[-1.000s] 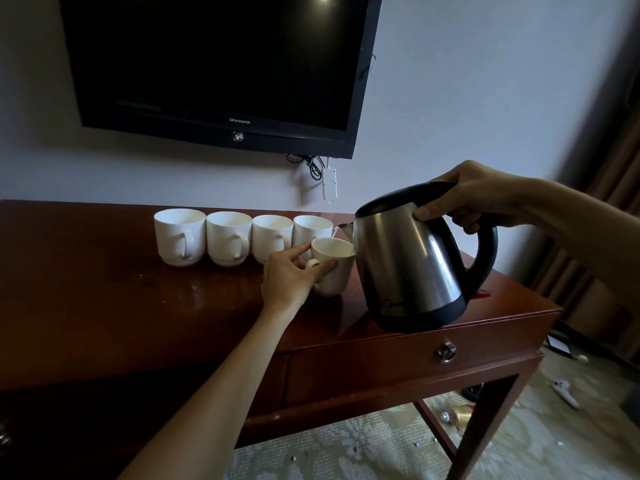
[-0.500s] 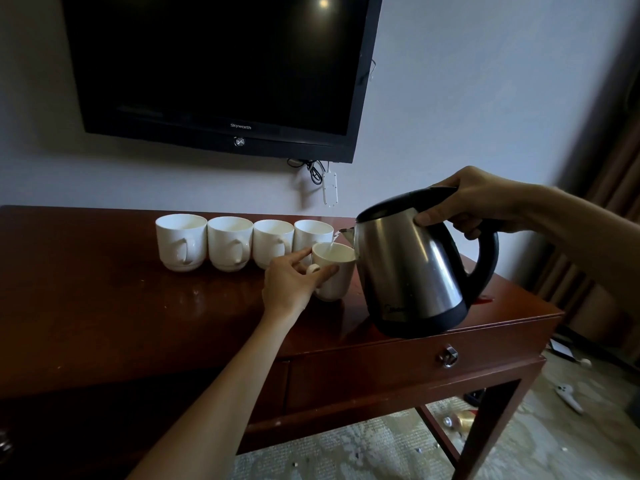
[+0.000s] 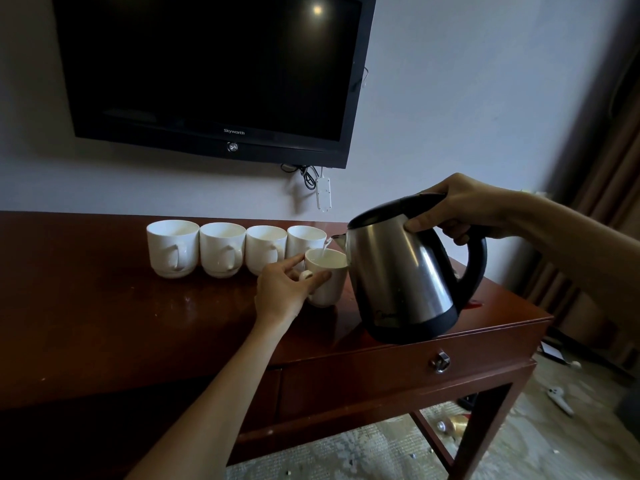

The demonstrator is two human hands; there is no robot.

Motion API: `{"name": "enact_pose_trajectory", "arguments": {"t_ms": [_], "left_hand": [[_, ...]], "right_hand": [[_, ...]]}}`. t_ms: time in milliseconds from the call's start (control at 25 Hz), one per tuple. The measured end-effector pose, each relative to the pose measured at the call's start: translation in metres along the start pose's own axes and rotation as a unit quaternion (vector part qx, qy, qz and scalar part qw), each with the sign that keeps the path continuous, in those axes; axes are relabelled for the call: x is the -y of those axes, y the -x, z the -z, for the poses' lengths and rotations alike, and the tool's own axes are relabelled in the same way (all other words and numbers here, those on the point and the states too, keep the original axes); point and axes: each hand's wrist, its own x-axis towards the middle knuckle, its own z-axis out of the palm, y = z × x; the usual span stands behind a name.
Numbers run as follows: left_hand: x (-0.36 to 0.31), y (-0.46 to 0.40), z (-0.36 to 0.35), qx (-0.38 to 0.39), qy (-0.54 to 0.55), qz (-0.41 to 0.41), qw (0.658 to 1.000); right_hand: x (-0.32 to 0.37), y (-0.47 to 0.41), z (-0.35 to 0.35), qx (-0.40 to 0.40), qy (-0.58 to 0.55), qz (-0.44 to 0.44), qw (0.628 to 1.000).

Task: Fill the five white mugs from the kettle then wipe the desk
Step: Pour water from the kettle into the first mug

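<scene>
Right hand point(image 3: 464, 206): wrapped around the black handle of the kettle point(image 3: 398, 271), thumb laid along the edge of the lid; holding the kettle in the air, above the right end of the desk point(image 3: 104, 323).
Kettle: steel body with black lid, handle and base; tilted to the left, spout directly over the front mug point(image 3: 329, 282).
Water point(image 3: 325, 245): thin clear stream from the spout down into the front mug.
Front mug: white, standing on the desk just in front of the row, close beside the kettle body; some liquid visible inside, below the rim.
Left hand point(image 3: 284, 292): pinching the front mug at its handle, thumb on the near side, first finger stretched toward the rim; other fingers hidden behind the hand, cannot tell how curled.
Row of mugs point(image 3: 235, 249): four white mugs side by side near the wall, touching or almost touching, handles turned to the front; the rightmost one partly hidden behind the front mug. Contents not clear from this angle.
Desk: dark red wood, shiny, with a drawer under the right part and a metal ring pull point(image 3: 440, 361).
Television point(image 3: 207, 71): black, switched off, fixed on the wall above the mugs; cables and a white adapter point(image 3: 323, 195) hanging below its right corner.
Floor point(image 3: 381, 452): pale patterned carpet with small scattered bits, under and to the right of the desk.
Curtain point(image 3: 609, 174): brown, at the far right edge.
</scene>
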Motion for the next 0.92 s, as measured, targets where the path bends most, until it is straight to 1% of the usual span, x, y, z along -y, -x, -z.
{"name": "enact_pose_trajectory", "arguments": {"t_ms": [480, 680, 920], "left_hand": [[-0.0012, 0.0008, -0.0006, -0.009, -0.003, 0.009, 1.000], [-0.0017, 0.0017, 0.0008, -0.003, -0.008, 0.000, 1.000], [-0.0029, 0.0027, 0.0006, -0.002, 0.006, 0.016, 1.000]], "right_hand": [[-0.0049, -0.0049, 0.0050, 0.018, -0.029, 0.002, 0.999], [-0.0034, -0.0073, 0.0053, 0.024, -0.024, 0.006, 0.999], [0.0010, -0.0044, 0.0017, 0.017, -0.025, 0.005, 1.000]]}}
